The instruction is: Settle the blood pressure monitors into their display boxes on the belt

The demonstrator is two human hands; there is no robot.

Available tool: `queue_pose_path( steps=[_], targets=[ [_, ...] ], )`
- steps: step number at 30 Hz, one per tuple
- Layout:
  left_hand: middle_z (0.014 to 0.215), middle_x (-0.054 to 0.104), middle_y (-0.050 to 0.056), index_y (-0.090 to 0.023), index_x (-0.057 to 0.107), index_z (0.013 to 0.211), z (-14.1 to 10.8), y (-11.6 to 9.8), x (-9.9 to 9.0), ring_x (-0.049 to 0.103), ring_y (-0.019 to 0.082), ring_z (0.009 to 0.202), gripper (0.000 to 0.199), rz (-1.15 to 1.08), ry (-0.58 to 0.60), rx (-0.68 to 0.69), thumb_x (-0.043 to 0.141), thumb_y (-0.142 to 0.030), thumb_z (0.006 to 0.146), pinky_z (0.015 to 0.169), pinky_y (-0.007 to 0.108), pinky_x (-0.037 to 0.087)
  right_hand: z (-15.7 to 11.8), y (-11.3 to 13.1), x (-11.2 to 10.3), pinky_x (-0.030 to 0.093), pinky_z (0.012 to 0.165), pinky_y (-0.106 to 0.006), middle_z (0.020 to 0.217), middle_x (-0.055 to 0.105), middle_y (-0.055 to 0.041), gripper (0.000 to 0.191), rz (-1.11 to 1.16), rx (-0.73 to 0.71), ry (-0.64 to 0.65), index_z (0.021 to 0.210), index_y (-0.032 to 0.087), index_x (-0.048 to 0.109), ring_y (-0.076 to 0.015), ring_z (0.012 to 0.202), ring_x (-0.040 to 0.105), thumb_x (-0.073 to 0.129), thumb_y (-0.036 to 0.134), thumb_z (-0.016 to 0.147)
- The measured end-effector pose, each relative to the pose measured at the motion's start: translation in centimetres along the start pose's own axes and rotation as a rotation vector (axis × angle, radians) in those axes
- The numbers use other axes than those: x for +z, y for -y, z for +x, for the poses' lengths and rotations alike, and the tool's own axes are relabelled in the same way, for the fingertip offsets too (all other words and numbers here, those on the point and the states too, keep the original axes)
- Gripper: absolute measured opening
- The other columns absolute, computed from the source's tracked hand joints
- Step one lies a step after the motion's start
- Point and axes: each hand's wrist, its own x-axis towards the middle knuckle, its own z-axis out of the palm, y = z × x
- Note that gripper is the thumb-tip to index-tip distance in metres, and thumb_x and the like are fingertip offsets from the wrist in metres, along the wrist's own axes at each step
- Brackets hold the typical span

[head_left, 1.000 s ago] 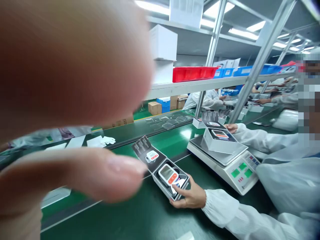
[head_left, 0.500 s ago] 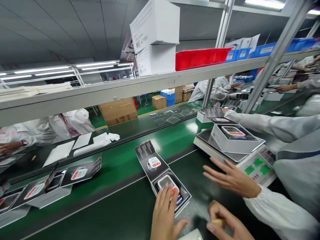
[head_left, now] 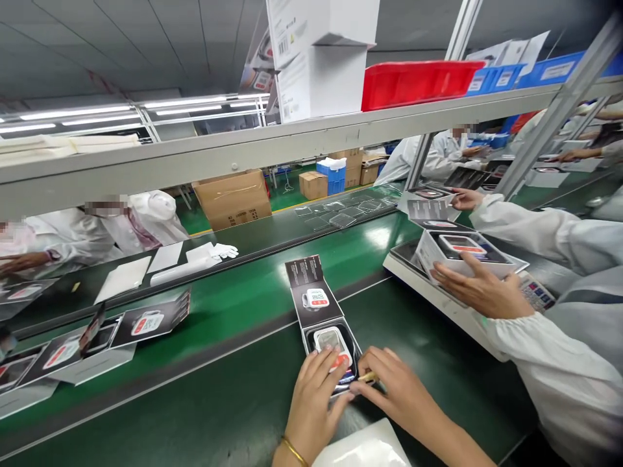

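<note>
An open box [head_left: 314,311] with a dark printed lid folded back stands in front of me at the belt's near edge. Inside it lies a white device with a grey screen and orange-red marking [head_left: 330,340], probably a blood pressure monitor. My left hand [head_left: 314,399] rests on the device's lower part with fingers stretched out. At the box's right front corner, my right hand [head_left: 396,386] pinches a small yellowish piece [head_left: 368,377] whose kind I cannot make out. Below my hands lies a white plastic-like sheet or bag [head_left: 365,447], partly cut off by the frame.
On the right, a co-worker's hand [head_left: 479,285] holds another open box [head_left: 460,253] over a scale [head_left: 423,288]. More open boxes [head_left: 97,366] stand at left along the green belt [head_left: 233,305]. A shelf [head_left: 233,165] overhead carries white boxes and a red bin [head_left: 423,84].
My right hand has moved left with the yellowish piece to the box's corner. My left hand stays on the device. The co-worker's hand has closed on the box at the scale.
</note>
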Motion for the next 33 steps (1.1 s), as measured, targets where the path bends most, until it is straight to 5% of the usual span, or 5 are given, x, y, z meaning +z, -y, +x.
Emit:
queue_pose_path(
  steps=[5,14,21,29,33],
  targets=[
    [0.158,0.051,0.003,-0.029,0.045,0.152,-0.3,-0.2,0.3,0.048,0.023,0.147,0.053,-0.009,-0.006,-0.002,0.058,-0.026,0.100,0.119,0.054,0.049,-2.1,0.8,1.2,0.049,0.072,-0.035,0.088,0.067,-0.0043,0.013,0.031,0.023,-0.223,0.095,0.027,0.062,-0.0227,0.079,0.065,0.060,0.037,0.102],
    [0.157,0.053,0.003,-0.028,0.035,0.158,-4.2,2.5,-3.2,0.050,0.021,0.145,0.059,0.297,-0.030,0.036,0.055,-0.031,0.103,0.115,0.046,0.052,-5.3,3.7,4.9,0.055,0.078,-0.031,0.098,0.069,0.0000,0.072,0.266,0.369,0.199,0.158,0.034,0.034,-0.0192,0.081,0.068,0.065,0.033,0.093],
    [0.158,0.052,0.002,-0.025,0.044,0.155,-12.4,4.9,-9.1,0.047,0.023,0.148,0.053,0.642,-0.150,0.015,0.053,-0.031,0.104,0.122,0.039,0.043,-5.9,3.7,3.3,0.045,0.073,-0.030,0.092,0.065,-0.0005,0.012,0.080,0.467,0.329,0.087,0.025,0.050,-0.0204,0.080,0.065,0.060,0.031,0.091],
    [0.135,0.072,-0.004,-0.019,0.066,0.132,-12.7,0.3,1.6,0.065,0.013,0.124,0.070,0.365,-0.198,0.293,0.027,-0.069,0.101,0.104,0.020,0.053,-4.3,3.6,3.3,0.036,0.069,-0.032,0.095,0.066,-0.0029,0.012,-0.099,0.515,0.449,0.087,0.024,0.047,-0.0232,0.079,0.064,0.058,0.020,0.090],
    [0.130,0.075,-0.006,-0.025,0.069,0.126,-13.9,0.7,5.1,0.067,0.014,0.125,0.048,0.302,-0.226,0.177,0.031,-0.048,0.108,0.113,0.024,0.050,-3.7,3.5,2.3,0.036,0.069,-0.028,0.089,0.065,0.0020,0.018,0.075,0.481,0.475,0.084,0.024,0.049,-0.0189,0.079,0.061,0.067,0.021,0.083]
  ],
)
